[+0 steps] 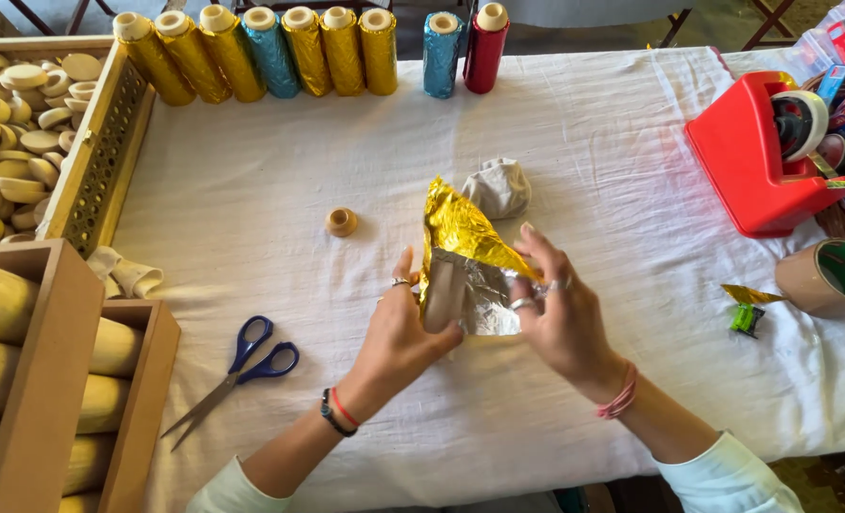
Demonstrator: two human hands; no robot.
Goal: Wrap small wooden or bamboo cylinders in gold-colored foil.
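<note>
Nearest the camera, the left hand [399,328] clamps a pale cardboard tube [444,296] upright against the white cloth [251,190]; the right hand [560,313] pinches the gold foil sheet [465,237] at its edge, fingers closed on it, silver underside facing the tube. The step in hand looks like wrapping the tube, foil only partly around it; the next move likely calls for pulling the sheet taut and rolling it flush. Blue-handled scissors [242,366] lie left, apart; a small wooden cap [342,221] and a crumpled grey wad [499,187] sit just beyond. Right, a brown tape roll [826,275] with a green inner label; a red tape dispenser [755,161]; at the far edge, foil-wrapped spools [251,52], gold, blue, red.
</note>
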